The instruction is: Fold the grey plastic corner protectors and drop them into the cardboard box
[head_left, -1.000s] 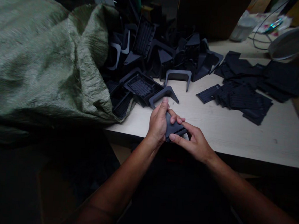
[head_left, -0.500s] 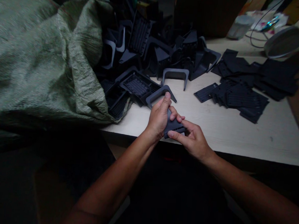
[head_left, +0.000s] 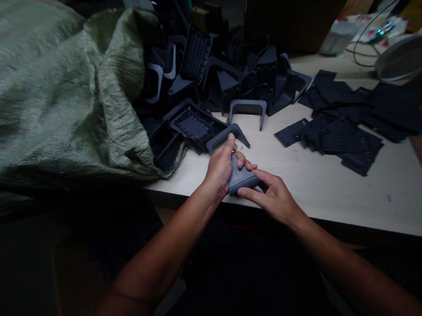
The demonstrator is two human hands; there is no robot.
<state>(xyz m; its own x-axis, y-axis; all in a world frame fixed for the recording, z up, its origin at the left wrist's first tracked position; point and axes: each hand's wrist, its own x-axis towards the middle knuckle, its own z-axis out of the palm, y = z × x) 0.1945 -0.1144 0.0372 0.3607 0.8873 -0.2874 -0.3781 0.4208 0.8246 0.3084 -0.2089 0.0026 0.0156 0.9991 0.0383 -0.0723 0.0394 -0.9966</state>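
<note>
As the person worked at the table (head_left: 338, 196), the left hand (head_left: 219, 168) and the right hand (head_left: 275, 196) were close together, both gripping a gray plastic piece (head_left: 242, 177) just over the table's front part. A big heap of black plastic parts (head_left: 231, 77) lay beside a green woven sack (head_left: 56, 94). Flat black plates (head_left: 342, 138) lay in a separate group on the right, and many parts were left in the heap.
</note>
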